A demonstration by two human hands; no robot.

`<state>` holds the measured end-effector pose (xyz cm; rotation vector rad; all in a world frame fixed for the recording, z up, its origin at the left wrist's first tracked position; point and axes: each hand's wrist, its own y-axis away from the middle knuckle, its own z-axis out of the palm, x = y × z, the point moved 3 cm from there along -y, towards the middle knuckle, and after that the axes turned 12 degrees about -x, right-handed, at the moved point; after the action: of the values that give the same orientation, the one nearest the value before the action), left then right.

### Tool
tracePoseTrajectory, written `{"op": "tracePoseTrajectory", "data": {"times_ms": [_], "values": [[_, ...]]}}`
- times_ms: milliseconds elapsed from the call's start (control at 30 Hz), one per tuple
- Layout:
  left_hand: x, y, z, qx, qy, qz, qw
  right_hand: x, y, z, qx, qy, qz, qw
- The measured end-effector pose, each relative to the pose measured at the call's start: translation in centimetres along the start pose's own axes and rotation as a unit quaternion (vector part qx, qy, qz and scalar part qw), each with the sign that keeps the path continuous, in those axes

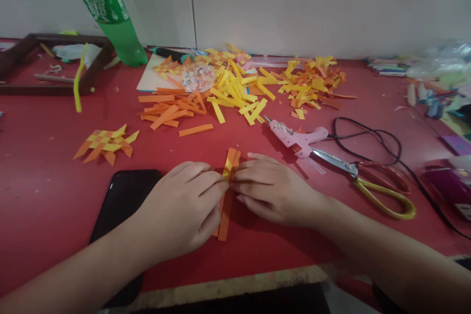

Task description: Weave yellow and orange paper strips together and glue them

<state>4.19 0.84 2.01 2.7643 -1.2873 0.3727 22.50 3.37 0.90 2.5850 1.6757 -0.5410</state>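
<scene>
Two orange paper strips (225,218) lie side by side, pointing away from me, on the red tabletop. A yellow paper strip (227,166) crosses them near their upper part, mostly hidden by my fingers. From the left, my left hand (191,206) pinches the strips with its fingers bent. My right hand (274,187) meets it from the other side, fingertips closed on the same strips where they cross. A woven orange and yellow paper fish (105,143) rests to the left. Beneath my left forearm is a black phone (123,201).
Loose orange strips (165,110) and yellow strips (233,88) are heaped behind my hands, beside paper scraps (311,81). A pink glue gun (298,140) with its cord and scissors (382,189) lie right. A green bottle (125,39) stands by a dark frame (47,89).
</scene>
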Motion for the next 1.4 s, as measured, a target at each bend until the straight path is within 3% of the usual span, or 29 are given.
{"op": "tracePoseTrajectory", "data": {"times_ms": [467, 600, 700, 767, 867, 933, 1000, 1167, 1267, 1400], "values": [[0.4, 0.0, 0.3, -0.054, -0.005, -0.005, 0.999, 0.1, -0.1, 0.2, -0.013, -0.021, 0.025, 0.999], [0.6, 0.0, 0.4, -0.039, 0.001, -0.008, 0.999, 0.2, -0.2, 0.6, -0.015, -0.023, 0.027, 0.999], [0.6, 0.0, 0.5, -0.022, -0.003, 0.002, 1.0, -0.1, -0.1, -0.5, 0.015, -0.021, -0.002, 1.0], [0.6, 0.0, 0.6, -0.021, -0.002, 0.014, 1.0, 0.1, 0.4, -2.6, 0.064, -0.01, -0.009, 0.998], [0.5, 0.0, 0.6, -0.026, 0.008, 0.02, 0.999, 2.5, 2.5, -6.5, 0.14, 0.058, 0.127, 0.98], [0.5, 0.0, 0.5, -0.027, 0.018, 0.017, 0.999, 5.3, 4.6, -8.0, 0.106, 0.124, 0.222, 0.961], [0.5, 0.0, 0.4, -0.022, 0.027, 0.012, 0.999, 8.1, 6.6, -8.0, 0.044, 0.164, 0.235, 0.957], [0.6, 0.0, 0.5, -0.015, 0.043, 0.0, 0.999, 12.2, 9.2, -5.6, 0.006, 0.145, 0.219, 0.965], [0.6, 0.0, 0.5, -0.012, 0.056, -0.005, 0.998, 12.7, 9.0, -4.8, -0.013, 0.124, 0.219, 0.968], [0.6, 0.1, 0.5, -0.013, 0.06, -0.007, 0.998, 11.6, 8.2, -5.9, 0.01, 0.129, 0.244, 0.961]]}}
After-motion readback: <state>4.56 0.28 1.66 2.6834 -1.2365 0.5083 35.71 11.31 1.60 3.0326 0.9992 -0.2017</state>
